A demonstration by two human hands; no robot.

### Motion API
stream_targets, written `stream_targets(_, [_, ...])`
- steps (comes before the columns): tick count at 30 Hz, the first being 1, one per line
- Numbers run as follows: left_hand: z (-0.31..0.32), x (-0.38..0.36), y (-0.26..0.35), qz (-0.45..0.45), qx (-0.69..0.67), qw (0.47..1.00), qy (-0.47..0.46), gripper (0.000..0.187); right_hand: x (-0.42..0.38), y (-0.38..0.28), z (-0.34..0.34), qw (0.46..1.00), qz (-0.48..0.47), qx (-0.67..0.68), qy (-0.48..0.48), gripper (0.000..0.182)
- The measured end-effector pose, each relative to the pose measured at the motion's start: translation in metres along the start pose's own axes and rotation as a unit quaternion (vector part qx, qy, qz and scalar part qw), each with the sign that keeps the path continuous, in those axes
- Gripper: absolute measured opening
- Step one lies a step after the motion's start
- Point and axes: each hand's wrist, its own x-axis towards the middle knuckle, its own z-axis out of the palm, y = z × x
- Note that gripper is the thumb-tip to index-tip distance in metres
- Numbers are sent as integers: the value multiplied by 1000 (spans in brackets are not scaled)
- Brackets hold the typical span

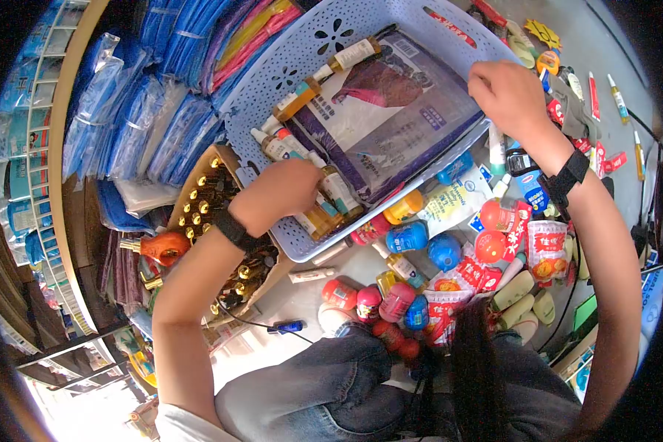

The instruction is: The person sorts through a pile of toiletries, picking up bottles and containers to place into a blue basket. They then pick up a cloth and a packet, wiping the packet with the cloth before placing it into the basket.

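A light blue plastic basket [247, 74] stands in front of me, tilted in view. It holds a flat purple package [431, 136] with a printed label and several small bottles of yellow liquid [298, 99] along its left side. My left hand [281, 193] reaches in at the near left corner, fingers closed at a white-capped bottle [339, 190]; its fingertips are partly hidden. My right hand [510, 99] is curled over the basket's right rim, with the fingers bent inward.
Left of the basket are a cardboard box [261, 276] of gold-capped bottles and stacks of blue plastic packets [155, 110]. Red and blue round containers [443, 252], red-white packets [547, 250] and pale green bars [513, 291] crowd the floor. A cable [254, 322] lies near my knees.
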Motion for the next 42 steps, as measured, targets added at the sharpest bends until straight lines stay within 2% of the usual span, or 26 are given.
stream_targets(3, [-4, 9, 2, -38, 56, 994, -86, 20, 0, 1, 0, 1000, -1, 0, -4, 27])
stream_targets(6, [0, 13, 3, -64, 94, 986, -121, 22, -1, 0, 0, 1000, 0, 1, -1, 27])
stream_targets(15, [5, 9, 6, 36, 169, 984, -36, 29, 0, 0, -1, 1000, 5, 7, -11, 28])
stream_targets(21, [3, 7, 2, 74, 111, 991, -11, 38, -1, 1, 1, 1000, 3, 5, -4, 27])
stream_targets(24, [-7, 8, 11, 21, 107, 991, -82, 42, 0, 1, 1, 1000, 2, 3, -2, 27])
stream_targets(27, [-6, 6, 10, 54, 96, 992, -58, 41, 0, 1, 1, 1000, 2, 0, 2, 27])
stream_targets(30, [4, 9, 4, 150, 79, 985, 33, 37, 0, 1, 1, 1000, 0, 4, 2, 27])
stream_targets(33, [9, 15, -1, 188, 69, 978, 61, 32, 0, 1, 0, 1000, -2, 8, 3, 26])
stream_targets(39, [8, 17, -7, 188, 11, 981, 52, 24, 0, 0, 0, 1000, 2, 0, 2, 26])
stream_targets(42, [9, 17, -9, 190, -68, 978, 59, 21, 0, 0, 1, 1000, 1, -1, 0, 27])
